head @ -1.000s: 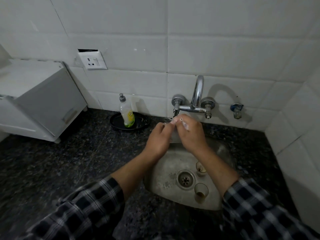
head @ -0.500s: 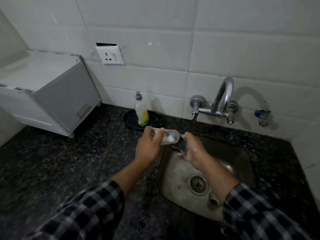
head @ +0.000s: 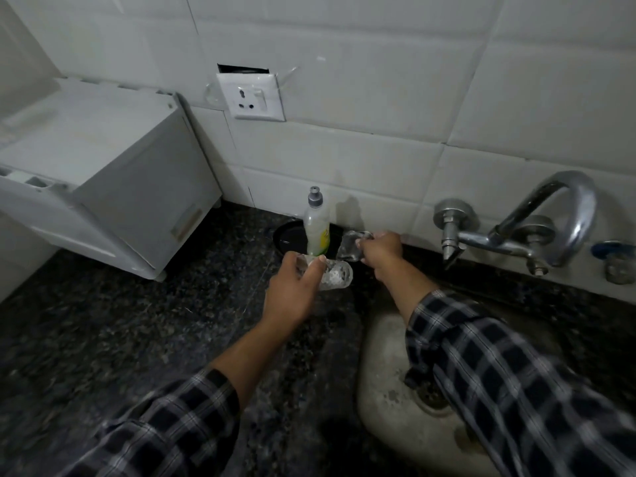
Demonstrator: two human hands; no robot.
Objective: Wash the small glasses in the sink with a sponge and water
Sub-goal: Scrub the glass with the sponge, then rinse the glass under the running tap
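Observation:
My left hand [head: 292,294] grips a small clear glass [head: 335,274] lying on its side, with soap foam inside, above the dark counter left of the steel sink [head: 382,370]. My right hand [head: 380,249] reaches over to the black dish [head: 287,235] by the wall and pinches a pale translucent thing [head: 349,247], probably the sponge, though blur leaves that uncertain. My right sleeve covers most of the sink basin, so I see no other glasses in it. No water runs from the tap [head: 550,218].
A dish soap bottle [head: 316,228] stands on the black dish. A white appliance [head: 103,166] fills the counter's left side. A wall socket [head: 251,96] sits above the bottle. The dark granite counter [head: 155,321] stretches between the appliance and the sink.
Both hands left the spot under the tap and moved left over the counter. My right hand came off the glass and reached to the black dish. My view swung left.

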